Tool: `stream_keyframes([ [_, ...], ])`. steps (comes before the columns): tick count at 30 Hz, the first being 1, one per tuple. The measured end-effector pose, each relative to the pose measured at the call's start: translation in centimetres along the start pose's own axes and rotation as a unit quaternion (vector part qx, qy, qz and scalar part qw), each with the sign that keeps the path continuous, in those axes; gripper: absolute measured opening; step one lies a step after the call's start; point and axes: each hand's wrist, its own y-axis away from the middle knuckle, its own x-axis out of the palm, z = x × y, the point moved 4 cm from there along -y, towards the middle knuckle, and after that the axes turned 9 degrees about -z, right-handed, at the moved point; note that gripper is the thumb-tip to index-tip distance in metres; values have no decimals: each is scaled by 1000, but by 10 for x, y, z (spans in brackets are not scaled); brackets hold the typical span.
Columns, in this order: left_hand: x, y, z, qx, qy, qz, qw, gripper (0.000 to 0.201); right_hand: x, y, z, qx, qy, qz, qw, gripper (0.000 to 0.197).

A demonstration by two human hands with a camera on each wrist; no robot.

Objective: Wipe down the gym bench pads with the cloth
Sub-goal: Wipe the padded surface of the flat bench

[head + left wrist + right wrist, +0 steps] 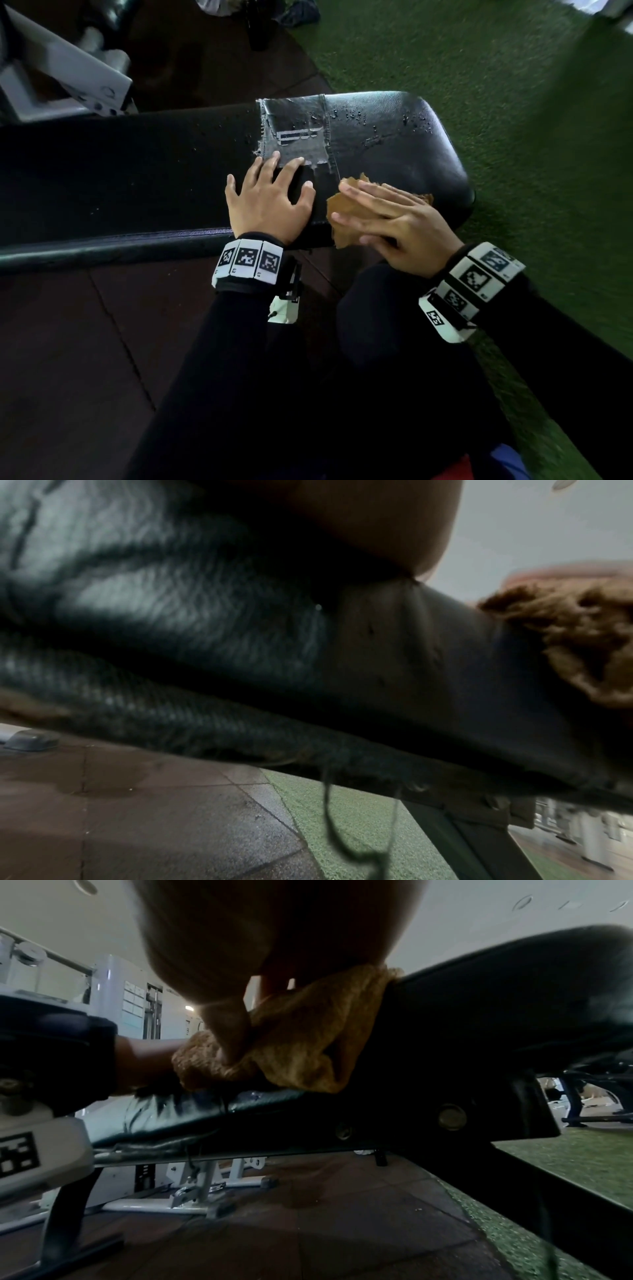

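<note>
The black bench pad (394,144) runs left to right, with a grey taped patch (294,137) and water droplets (346,114) on its right end. My left hand (270,198) lies flat on the pad, fingers spread, just below the patch. My right hand (387,219) presses a brown cloth (337,205) onto the pad's near edge with straight fingers. The right wrist view shows the cloth (301,1037) bunched under my palm and thumb against the pad (496,1001). In the left wrist view the cloth (582,637) sits to the right on the pad (205,615).
A white machine frame (68,75) stands at the back left. Green turf (513,68) lies to the right, dark rubber tiles (102,342) to the left. My knee (376,308) is under the right hand. The bench's black steel frame (514,1191) runs below the pad.
</note>
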Motion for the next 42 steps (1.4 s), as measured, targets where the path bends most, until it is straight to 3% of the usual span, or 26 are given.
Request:
stream_keyframes([
  [5,1,-1,2,3,1,-2,1000,57,-7,16,-18,-16,7,24,1000,40],
  [9,1,-1,2,1,6,-7,1000,58,-27,50,-43,30,35,-34,998,43],
  [13,1,-1,1,-1,7,-10,1000,57,-21,51,-38,20,61,-70,995,49],
  [17,-1,-2,1,0,9,-10,1000,55,-2,29,-18,-18,64,-48,997,46],
  [21,-1,-1,2,2,10,-5,1000,55,-10,38,-31,-20,39,-25,999,47],
  [25,-2,-1,0,2,8,-6,1000,55,-32,72,-59,88,26,-88,992,46],
  [30,0,0,0,2,0,2,1000,57,-33,86,-70,215,-50,-163,962,48],
  [32,1,-1,-1,3,-1,4,1000,58,-31,85,-81,325,-98,-196,920,47],
  [35,2,-3,-2,0,-2,5,1000,58,-28,76,-107,512,-168,-210,816,42],
  [40,3,-3,-3,2,-1,1,1000,57,-28,53,-125,561,-188,-171,788,46],
  [42,2,-3,-3,0,-2,2,1000,57,-33,55,-118,557,-164,-179,795,40],
])
